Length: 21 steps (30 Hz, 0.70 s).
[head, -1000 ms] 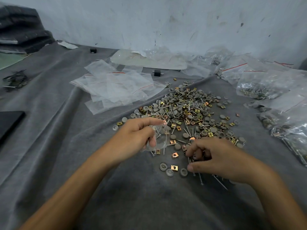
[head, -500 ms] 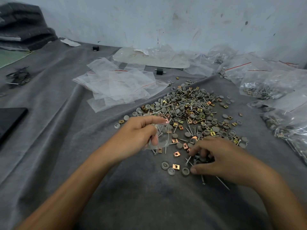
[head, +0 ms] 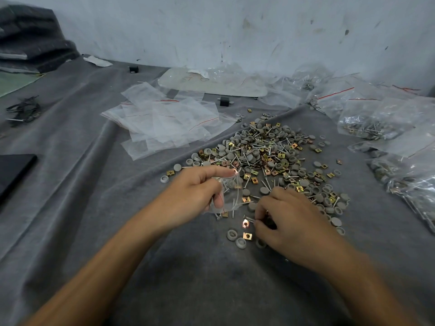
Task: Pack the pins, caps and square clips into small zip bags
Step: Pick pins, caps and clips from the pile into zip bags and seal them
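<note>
Since parts get picked by hand, the grey cloth [head: 188, 278] carries the mixed pile [head: 266, 156] of grey caps, brass square clips and pins within reach; empty zip bags [head: 164, 123] lie behind-left; left hand [head: 195, 196] pinches a clear small zip bag [head: 231, 196] beside the pile, ready for filling; right hand [head: 289, 222] has its fingers curled, apparently pinching loose pins [head: 249, 218] at the near edge.

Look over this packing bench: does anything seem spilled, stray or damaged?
Nothing looks damaged. One square clip lies apart from the main pile, on its far side near the empty zip bags: a minor stray.
</note>
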### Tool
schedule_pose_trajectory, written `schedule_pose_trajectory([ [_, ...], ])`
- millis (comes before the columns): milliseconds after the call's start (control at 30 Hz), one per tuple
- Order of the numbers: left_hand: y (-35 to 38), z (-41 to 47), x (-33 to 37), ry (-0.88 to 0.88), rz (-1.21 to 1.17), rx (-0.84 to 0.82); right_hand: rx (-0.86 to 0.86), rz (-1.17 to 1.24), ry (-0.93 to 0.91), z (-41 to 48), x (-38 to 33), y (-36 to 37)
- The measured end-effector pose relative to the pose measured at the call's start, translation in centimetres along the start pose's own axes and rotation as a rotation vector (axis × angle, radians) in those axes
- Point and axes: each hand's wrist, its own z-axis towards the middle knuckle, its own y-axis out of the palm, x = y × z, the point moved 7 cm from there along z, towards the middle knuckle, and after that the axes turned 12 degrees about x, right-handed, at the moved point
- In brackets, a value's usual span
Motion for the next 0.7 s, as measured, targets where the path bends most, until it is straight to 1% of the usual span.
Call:
schedule_pose_trajectory([
  [133, 0.0, 0.1, -0.1, -0.002, -0.008, -0.005, -0.012, 0.006, -0.021, 0.0, -0.8, 0.1],
  [267, 0.0, 0.0, 0.0, -0.012, -0.035, -0.002, 0.010, 0.002, -0.032, 0.0, -0.9, 0.0],
  [333, -0.1, -0.1, 0.0, -0.016, -0.044, 0.001, 0.044, 0.029, -0.009, 0.2, -0.5, -0.1],
  [400, -0.2, -0.1, 0.1, -0.016, -0.039, 0.002, 0.143, 0.113, 0.028, 0.4, -0.1, -0.7],
  [500, -0.1, -0.2, 0.1, -0.001, -0.003, 0.002, 0.269, 0.328, 0.099, 0.5, 0.1, -1.5],
  [567, 0.0, -0.2, 0.2, 0.019, 0.033, -0.004, 0.314, 0.464, 0.120, 0.6, -0.4, -1.6],
  [700, 0.2, -0.2, 0.3, 0.063, 0.081, -0.018, 0.348, 0.528, 0.095, 0.5, -1.6, -1.2],
])
